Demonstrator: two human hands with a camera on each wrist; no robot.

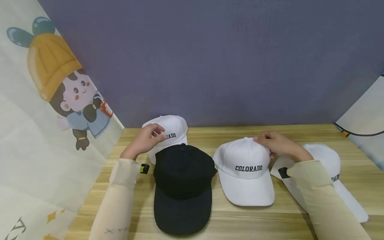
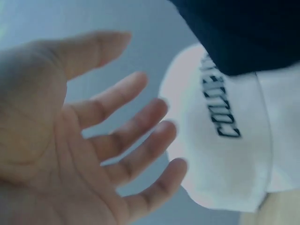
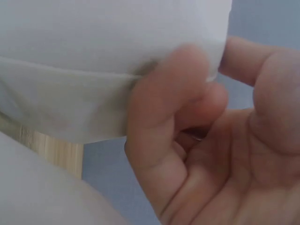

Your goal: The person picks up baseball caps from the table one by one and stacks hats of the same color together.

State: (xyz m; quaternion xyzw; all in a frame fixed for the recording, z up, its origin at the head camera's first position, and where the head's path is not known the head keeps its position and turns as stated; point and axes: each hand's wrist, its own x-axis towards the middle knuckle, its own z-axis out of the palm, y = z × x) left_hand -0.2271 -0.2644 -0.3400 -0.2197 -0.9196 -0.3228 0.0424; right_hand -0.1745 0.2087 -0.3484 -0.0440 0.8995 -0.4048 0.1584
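My left hand (image 1: pixel 147 137) hovers with loosely bent, spread fingers beside a white baseball cap (image 1: pixel 177 124), partly covering its lettering. In the left wrist view the palm shows bare and its fingers (image 2: pixel 136 154) hold nothing. A black baseball cap (image 1: pixel 183 173), brim toward me, sits in front and overlaps that white cap. Right of the black cap, a second white cap (image 1: pixel 244 181) marked COLORADO faces me. My right hand (image 1: pixel 277 144) pinches the back right of its crown, thumb on top. The curled fingers (image 3: pixel 164 93) show at its edge in the right wrist view.
Another white cap (image 1: pixel 325 158) lies at the right, partly hidden under my right forearm. The wooden tabletop (image 1: pixel 228 223) ends at a blue-grey wall (image 1: pixel 225 66). A pale cloth with a cartoon figure (image 1: pixel 81 90) hangs on the left.
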